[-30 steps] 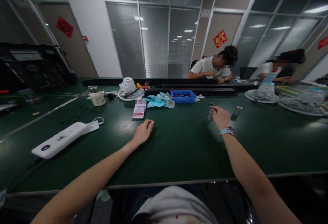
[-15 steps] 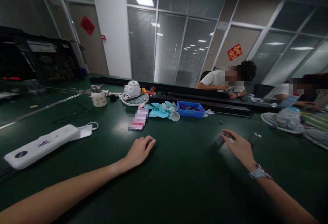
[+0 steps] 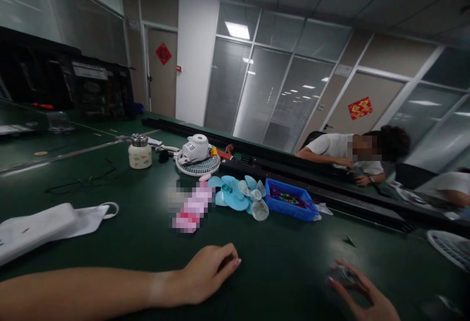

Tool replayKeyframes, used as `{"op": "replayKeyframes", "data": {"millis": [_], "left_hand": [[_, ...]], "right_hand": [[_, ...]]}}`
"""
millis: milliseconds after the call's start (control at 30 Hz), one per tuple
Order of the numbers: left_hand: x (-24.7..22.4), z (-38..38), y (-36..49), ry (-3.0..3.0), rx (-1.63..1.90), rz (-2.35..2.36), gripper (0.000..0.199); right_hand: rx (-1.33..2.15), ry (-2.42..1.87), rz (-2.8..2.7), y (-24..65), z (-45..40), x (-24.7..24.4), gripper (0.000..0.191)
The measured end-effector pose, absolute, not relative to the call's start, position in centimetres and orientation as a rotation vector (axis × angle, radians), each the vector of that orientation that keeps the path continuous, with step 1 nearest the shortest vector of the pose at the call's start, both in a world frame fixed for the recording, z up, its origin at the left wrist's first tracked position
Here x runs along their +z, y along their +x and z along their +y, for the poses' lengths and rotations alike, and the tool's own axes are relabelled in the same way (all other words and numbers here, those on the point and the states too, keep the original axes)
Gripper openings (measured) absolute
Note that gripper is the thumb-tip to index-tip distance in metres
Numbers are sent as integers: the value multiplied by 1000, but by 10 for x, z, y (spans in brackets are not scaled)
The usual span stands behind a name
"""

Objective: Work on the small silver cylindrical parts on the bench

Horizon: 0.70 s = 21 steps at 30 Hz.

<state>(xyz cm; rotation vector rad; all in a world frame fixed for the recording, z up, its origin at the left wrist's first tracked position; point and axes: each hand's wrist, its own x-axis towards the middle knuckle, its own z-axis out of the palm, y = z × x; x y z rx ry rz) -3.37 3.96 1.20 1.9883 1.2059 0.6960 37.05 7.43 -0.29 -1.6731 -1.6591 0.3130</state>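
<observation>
My left hand (image 3: 213, 274) rests on the green table (image 3: 279, 282) with its fingers curled in towards the thumb. Nothing shows in the gap between them. At the lower right, the fingers and thumb of my right hand (image 3: 367, 294) are bent round a small shiny, roundish piece (image 3: 345, 275), blurred and partly hidden. Beyond my left hand lies a pink-screened phone (image 3: 193, 208), partly pixelated. Light blue and clear fan blades (image 3: 235, 198) are heaped beside it. A blue bin (image 3: 293, 208) with small wired parts stands to their right.
A white fan head (image 3: 196, 152) sits on its grille behind the phone, near a cream flask (image 3: 140, 153). A white case (image 3: 40, 228) lies at left. Long black bars (image 3: 352, 206) cross the back. A co-worker (image 3: 330, 149) sits beyond them. A fan grille (image 3: 450, 248) is at right.
The view has turned left and tilted up, so the table items sit lower. My right hand appears lower, its wristwatch now out of view. The left hand stays curled on the table.
</observation>
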Motion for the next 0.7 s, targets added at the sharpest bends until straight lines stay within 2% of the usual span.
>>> {"op": "replayKeyframes", "data": {"millis": [167, 367, 533, 700], "left_hand": [[8, 63, -23, 1923, 806, 1183, 29], [3, 70, -21, 1874, 857, 1188, 28], [5, 71, -22, 1855, 822, 1169, 31], [9, 79, -24, 1909, 737, 1054, 43]], "right_hand": [[413, -1378, -1979, 288, 94, 16, 45], [580, -1069, -2190, 221, 111, 2, 40], [678, -1117, -2164, 207, 118, -14, 40], [747, -1178, -2110, 214, 119, -32, 44]]}}
